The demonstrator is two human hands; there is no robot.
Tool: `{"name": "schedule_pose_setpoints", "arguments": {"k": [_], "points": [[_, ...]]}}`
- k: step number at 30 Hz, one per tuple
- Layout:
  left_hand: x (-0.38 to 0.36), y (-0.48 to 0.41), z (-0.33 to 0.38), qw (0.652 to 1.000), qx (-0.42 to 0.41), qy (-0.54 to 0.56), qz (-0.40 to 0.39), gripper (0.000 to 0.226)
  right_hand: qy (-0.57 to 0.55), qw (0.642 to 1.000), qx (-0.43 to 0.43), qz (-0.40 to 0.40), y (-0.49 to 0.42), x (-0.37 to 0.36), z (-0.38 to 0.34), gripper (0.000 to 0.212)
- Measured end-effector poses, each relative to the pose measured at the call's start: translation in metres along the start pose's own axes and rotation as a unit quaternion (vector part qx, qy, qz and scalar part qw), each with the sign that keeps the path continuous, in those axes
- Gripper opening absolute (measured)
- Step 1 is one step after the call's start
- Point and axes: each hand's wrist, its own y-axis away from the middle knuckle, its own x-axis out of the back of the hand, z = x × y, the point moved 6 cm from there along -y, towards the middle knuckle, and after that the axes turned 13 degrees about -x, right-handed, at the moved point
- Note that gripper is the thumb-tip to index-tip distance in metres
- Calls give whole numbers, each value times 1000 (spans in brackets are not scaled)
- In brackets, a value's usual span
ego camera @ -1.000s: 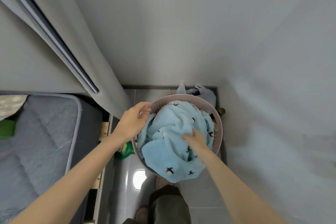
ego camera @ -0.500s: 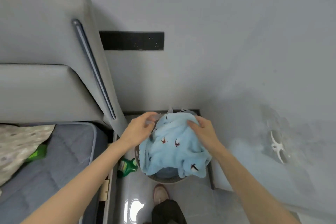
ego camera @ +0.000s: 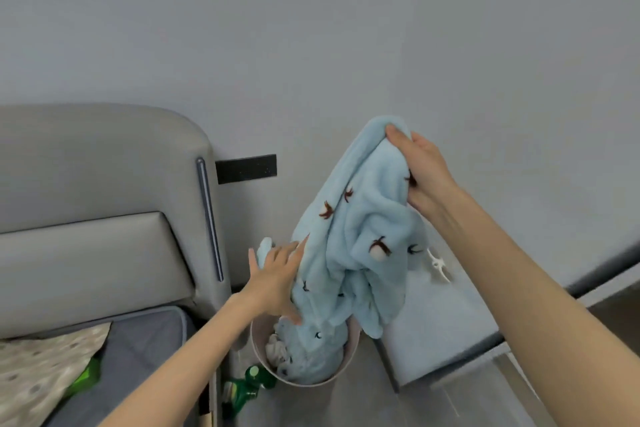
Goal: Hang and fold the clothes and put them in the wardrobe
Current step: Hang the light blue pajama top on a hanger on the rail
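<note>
My left hand (ego camera: 277,279), fingers spread, presses the side of the pale blue fleece garment with dark bird motifs (ego camera: 360,236). Above it my right hand (ego camera: 424,173) clutches the bunched top; below, its tail sits in the round pink plastic basket (ego camera: 258,340).

At centre hangs a pale blue fluffy fleece garment (ego camera: 360,218), scattered with small brown and dark bird-like marks. Below it sit a dusty pink round plastic basket (ego camera: 259,340) and a green plastic bottle (ego camera: 249,388). At left is a grey padded headboard (ego camera: 97,218), with a black rectangular wall panel (ego camera: 246,168) beside it. At lower left lies a beige cloth with grey spots (ego camera: 38,367).
</note>
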Motion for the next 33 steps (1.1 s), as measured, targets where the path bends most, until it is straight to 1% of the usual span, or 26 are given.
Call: {"name": "schedule_pose_setpoints", "arguments": {"k": [1, 3, 4, 7, 8, 10, 12, 14, 16, 18, 19, 20, 21, 22, 23, 25, 26, 28, 29, 30, 33], "points": [[9, 4, 4, 999, 0, -25, 26, 128, -11, 1000, 4, 1, 10, 4, -9, 13], [28, 13, 12, 994, -7, -48, 95, 106, -23, 1000, 15, 3, 30, 12, -21, 13], [37, 18, 15, 991, -10, -40, 125, 93, -21, 1000, 19, 4, 40, 17, -25, 13], [59, 33, 27, 983, -8, -4, 182, 46, 5, 1000, 23, 6, 65, 33, -28, 12], [68, 37, 33, 979, -4, 8, 205, 37, 29, 999, 22, 12, 73, 39, -27, 12], [87, 43, 54, 969, 0, 47, 244, 27, 110, 992, 28, 50, 88, 55, -20, 12], [106, 44, 86, 964, -9, 56, 261, 19, 201, 974, 53, 88, 105, 73, -10, 11], [121, 44, 122, 960, -20, 55, 274, 11, 284, 951, 73, 98, 126, 89, 5, 11], [131, 47, 157, 949, -26, 90, 302, 11, 364, 926, 64, 75, 149, 107, 24, 21], [138, 51, 196, 937, -27, 127, 324, 14, 432, 901, 42, 30, 176, 125, 45, 46], [141, 53, 218, 933, -35, 137, 332, 20, 455, 890, 35, 9, 190, 134, 54, 60], [144, 54, 241, 928, -47, 148, 338, 25, 472, 881, 35, -8, 204, 141, 61, 69], [145, 56, 265, 925, -61, 164, 338, 28, 479, 876, 48, -11, 219, 147, 65, 72], [145, 58, 289, 921, -76, 185, 335, 29, 475, 877, 72, 3, 232, 154, 66, 68], [145, 60, 313, 917, -94, 205, 329, 27, 457, 883, 101, 29, 244, 163, 64, 56], [144, 64, 357, 915, -135, 209, 317, 22, 395, 903, 147, 87, 267, 185, 54, 21], [144, 67, 375, 915, -155, 195, 316, 21, 368, 911, 155, 105, 277, 198, 49, 8], [145, 70, 398, 909, -174, 199, 323, 20, 321, 923, 160, 137, 297, 224, 34, 14], [144, 69, 403, 901, -178, 227, 324, 18, 293, 929, 163, 156, 307, 236, 24, 17], [142, 68, 407, 890, -185, 266, 322, 22, 263, 934, 169, 174, 316, 247, 12, 17], [125, 67, 416, 849, -225, 384, 283, 52, 202, 937, 186, 216, 339, 268, -24, 17]]}}
